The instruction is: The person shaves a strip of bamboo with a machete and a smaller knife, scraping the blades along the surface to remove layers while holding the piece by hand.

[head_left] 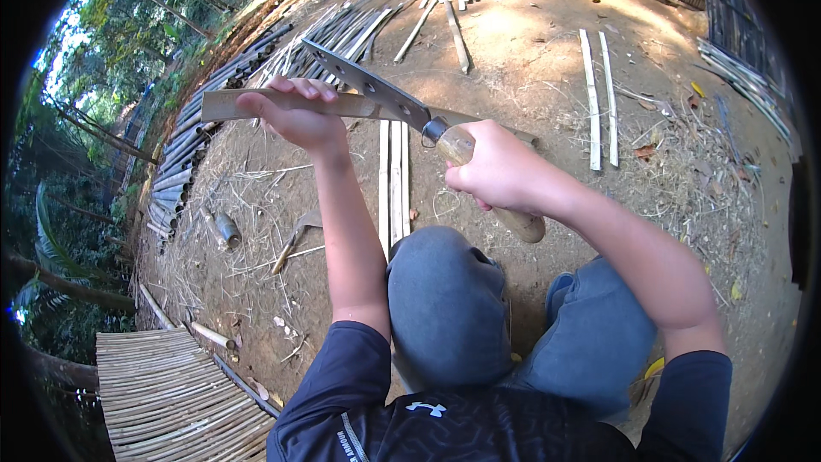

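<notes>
My left hand [301, 118] is closed around a split bamboo slat [229, 106], thumb along its near side. The slat runs left to right across the view in front of my knees. In my right hand [506, 169] is the wooden handle of a large knife [366, 84]. Its broad dark blade has round holes and slants up to the left, crossing over the slat to the right of my left hand. I cannot tell whether the edge is biting into the bamboo. Below the slat, pale bamboo strips [395, 175] lie lengthwise on the ground.
Another blade with a wooden handle [296, 239] lies on the dirt, near a short bamboo tube [227, 229]. Bamboo poles [184, 150] line the left side. Two long strips [592, 103] rest at the right. A slatted bamboo platform [175, 393] stands at the lower left.
</notes>
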The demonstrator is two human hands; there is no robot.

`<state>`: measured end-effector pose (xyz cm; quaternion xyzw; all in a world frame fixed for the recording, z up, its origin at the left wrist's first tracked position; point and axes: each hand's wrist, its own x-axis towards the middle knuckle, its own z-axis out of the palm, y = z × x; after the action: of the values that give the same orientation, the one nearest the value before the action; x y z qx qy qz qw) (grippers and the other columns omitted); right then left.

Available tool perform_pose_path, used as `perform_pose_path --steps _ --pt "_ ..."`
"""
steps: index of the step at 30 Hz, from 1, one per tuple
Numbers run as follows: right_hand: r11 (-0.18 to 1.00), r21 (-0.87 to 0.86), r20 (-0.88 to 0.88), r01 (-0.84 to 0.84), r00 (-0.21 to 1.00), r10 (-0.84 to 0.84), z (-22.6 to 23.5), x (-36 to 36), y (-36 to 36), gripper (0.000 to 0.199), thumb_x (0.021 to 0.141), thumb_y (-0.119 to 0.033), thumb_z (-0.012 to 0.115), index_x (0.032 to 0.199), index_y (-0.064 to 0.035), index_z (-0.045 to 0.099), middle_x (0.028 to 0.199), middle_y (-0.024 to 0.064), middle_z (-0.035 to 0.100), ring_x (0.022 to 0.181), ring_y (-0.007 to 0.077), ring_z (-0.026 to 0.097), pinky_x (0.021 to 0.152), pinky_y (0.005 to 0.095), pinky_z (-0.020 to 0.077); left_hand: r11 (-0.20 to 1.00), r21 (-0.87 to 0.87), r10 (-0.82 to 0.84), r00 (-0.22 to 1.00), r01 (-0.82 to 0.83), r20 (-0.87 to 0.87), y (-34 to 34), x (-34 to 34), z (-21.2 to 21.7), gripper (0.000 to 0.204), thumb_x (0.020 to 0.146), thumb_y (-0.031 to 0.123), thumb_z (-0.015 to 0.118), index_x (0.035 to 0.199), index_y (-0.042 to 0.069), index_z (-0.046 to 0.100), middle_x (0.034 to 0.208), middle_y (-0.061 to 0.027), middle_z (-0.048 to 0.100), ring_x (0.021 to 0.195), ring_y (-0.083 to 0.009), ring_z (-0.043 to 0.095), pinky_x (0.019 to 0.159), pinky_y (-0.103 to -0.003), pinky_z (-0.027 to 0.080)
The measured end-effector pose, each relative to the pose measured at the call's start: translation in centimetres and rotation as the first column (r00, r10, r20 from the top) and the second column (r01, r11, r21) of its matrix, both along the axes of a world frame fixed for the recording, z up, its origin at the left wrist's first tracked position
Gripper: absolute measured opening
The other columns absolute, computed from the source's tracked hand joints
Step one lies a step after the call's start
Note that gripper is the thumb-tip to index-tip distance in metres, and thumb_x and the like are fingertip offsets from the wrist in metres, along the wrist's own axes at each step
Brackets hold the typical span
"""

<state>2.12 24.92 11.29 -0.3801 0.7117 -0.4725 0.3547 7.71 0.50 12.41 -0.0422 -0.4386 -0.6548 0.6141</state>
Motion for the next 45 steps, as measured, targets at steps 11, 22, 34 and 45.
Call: perform_pose_path --steps 11,22,34,45 --pt "1.000 0.013 -0.146 0.014 0.989 -0.012 -0.3 -0.1 -0.3 0.029 0.080 -0.010 0.064 0.105 0.0041 0.057 0.066 0.0084 0.060 0.054 0.0150 0.059 0.053 0.0342 0.0493 1.000 0.014 0.010 1.000 -0.010 0.013 -0.8 -0.1 -0.1 0.063 0.089 0.075 0.043 0.079 0.013 0.047 0.055 0.0015 0.040 0.047 -0.0107 0.046 0.041 -0.026 0.042" --pt "0.979 0.191 -0.116 0.069 0.992 -0.048 -2.4 -2.3 0.2 0.018 0.078 -0.006 0.061 0.093 0.0017 0.056 0.064 0.0090 0.058 0.053 0.0177 0.059 0.051 0.0341 0.0487 0.997 -0.005 -0.076 0.997 0.076 -0.014 -1.3 -0.1 -0.7 0.065 0.091 0.074 0.038 0.076 0.013 0.052 0.050 -0.0001 0.043 0.039 -0.0136 0.046 0.036 -0.029 0.042" --pt "0.992 0.124 -0.038 0.017 0.999 -0.012 -1.5 -2.6 0.6 0.017 0.082 -0.004 0.060 0.096 0.0021 0.053 0.066 0.0041 0.055 0.050 0.0116 0.054 0.047 0.0301 0.0480 0.993 -0.071 -0.092 0.996 0.091 -0.011 -1.3 -0.9 -0.3 0.066 0.091 0.075 0.039 0.077 0.012 0.054 0.049 -0.0015 0.046 0.039 -0.0167 0.050 0.036 -0.030 0.043" --pt "0.995 0.098 -0.114 0.022 0.993 -0.011 -1.1 -1.8 0.7 0.010 0.082 -0.003 0.060 0.088 -0.0004 0.053 0.065 0.0038 0.054 0.050 0.0117 0.054 0.047 0.0299 0.0466 0.955 -0.140 -0.266 0.964 0.262 -0.009 -2.3 -0.2 -0.4 0.070 0.091 0.075 0.036 0.073 0.011 0.056 0.048 -0.0023 0.048 0.036 -0.0188 0.049 0.035 -0.032 0.041"
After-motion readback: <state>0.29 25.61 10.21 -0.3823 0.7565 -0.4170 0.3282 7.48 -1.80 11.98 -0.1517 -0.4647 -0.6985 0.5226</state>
